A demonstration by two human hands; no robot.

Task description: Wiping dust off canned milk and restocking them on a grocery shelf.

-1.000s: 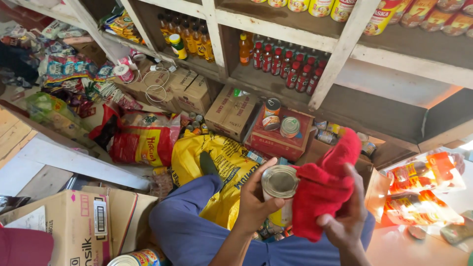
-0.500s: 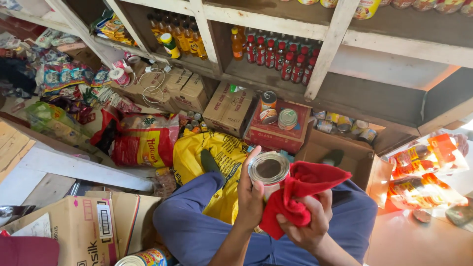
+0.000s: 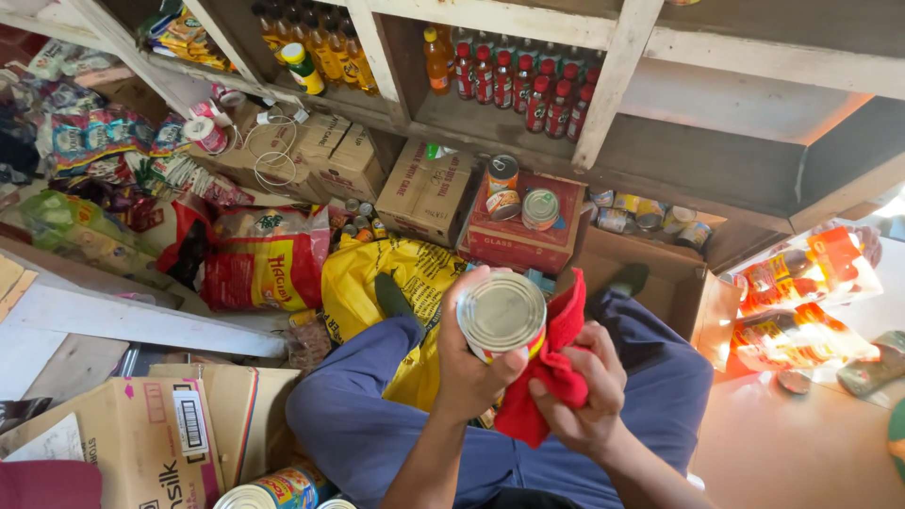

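— Left hand (image 3: 471, 363)?
— Wrapped around a tin can (image 3: 501, 314), fingers curled over the side, thumb up along the near edge. Holds it tilted, silver lid facing the camera.

— And where exactly, relative to that hand?
— Sits in the grip, above the palm, jutting up and to the right of the knuckles. Raised over the lap, above blue trousers (image 3: 377, 415).

— Right hand (image 3: 584, 396)?
— Clenched on a red cloth (image 3: 551, 368), bunched tight between fingers and palm. Pressed against the can's right side, touching it.

— So cloth between can and right hand?
— Yes: wedged there, upper flap rising beside the lid, lower corner hanging below the fingers.

— Behind the can?
— A yellow sack (image 3: 396, 283) on the floor just past the knees. Further back a red carton (image 3: 518, 236) with more tins on top, under a wooden shelf (image 3: 603, 85) lined with red-capped bottles (image 3: 528, 90).

— Left side?
— A red-and-yellow bag (image 3: 259, 259), well apart from the hands. Nearer, a brown cardboard box (image 3: 141, 438) at the lower left, and another tin (image 3: 278, 490) just beside it at the bottom edge.

— Right side?
— Shrink-wrapped orange packs (image 3: 801, 302) on a bright patch of floor, apart from both hands.
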